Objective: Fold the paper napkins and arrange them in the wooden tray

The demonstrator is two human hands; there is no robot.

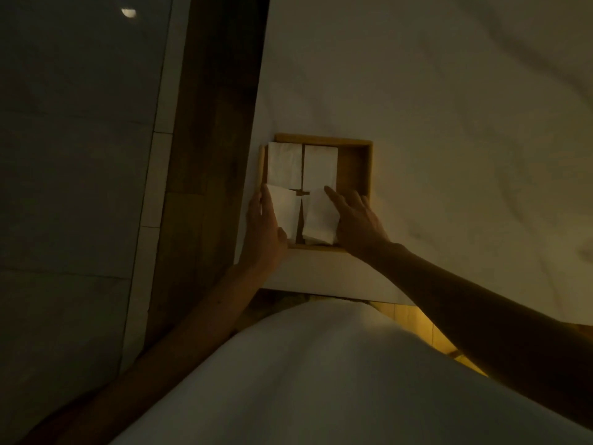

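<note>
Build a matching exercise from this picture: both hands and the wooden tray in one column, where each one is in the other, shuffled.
Column one:
1. left hand
2. right hand
3. wooden tray

Column two:
a. lies on the white cloth
b. fingers rest on the near right napkin
c. against the near left napkin, at its outer edge

Pairs: 1-c, 2-b, 3-a.

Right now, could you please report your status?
Left hand touches near-left napkin. Right hand presses near-right napkin. Four napkins in tray. Nothing blocking.
</note>
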